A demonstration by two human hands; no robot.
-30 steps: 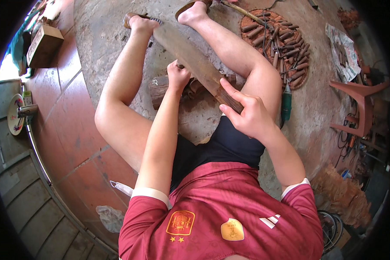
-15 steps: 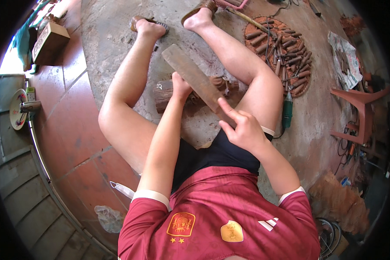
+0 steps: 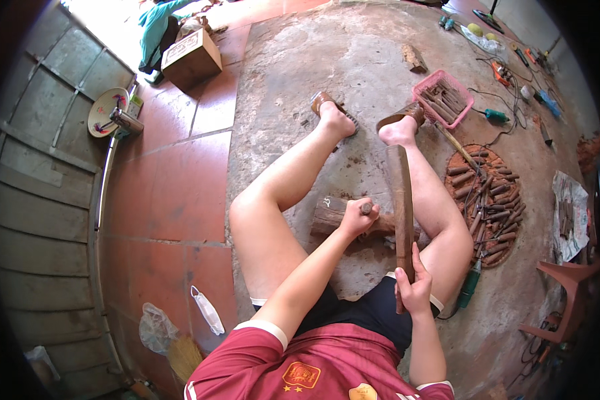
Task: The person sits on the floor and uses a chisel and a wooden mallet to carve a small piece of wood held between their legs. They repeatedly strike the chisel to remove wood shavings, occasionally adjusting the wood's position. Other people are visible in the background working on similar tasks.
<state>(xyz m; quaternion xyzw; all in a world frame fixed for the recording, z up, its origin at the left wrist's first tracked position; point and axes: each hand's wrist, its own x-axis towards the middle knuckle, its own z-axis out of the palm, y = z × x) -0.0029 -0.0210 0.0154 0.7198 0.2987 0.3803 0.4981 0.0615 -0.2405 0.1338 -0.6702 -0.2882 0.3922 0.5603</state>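
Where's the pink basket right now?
In the head view, the pink basket sits on the concrete floor at upper right, just beyond the person's right foot and above the round tray of chisels.

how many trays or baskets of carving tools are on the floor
2: a round flat tray right of the person's right leg, and a pink basket beyond the feet. Others may be hidden.

Between the person's legs on the floor (image 3: 300,73) lies a wood block (image 3: 330,217) under the left hand (image 3: 359,217), the right hand (image 3: 413,290) raising a wooden mallet (image 3: 400,200) beside it, a round tray of chisels (image 3: 490,203) further right, a basket (image 3: 443,98) beyond the feet.
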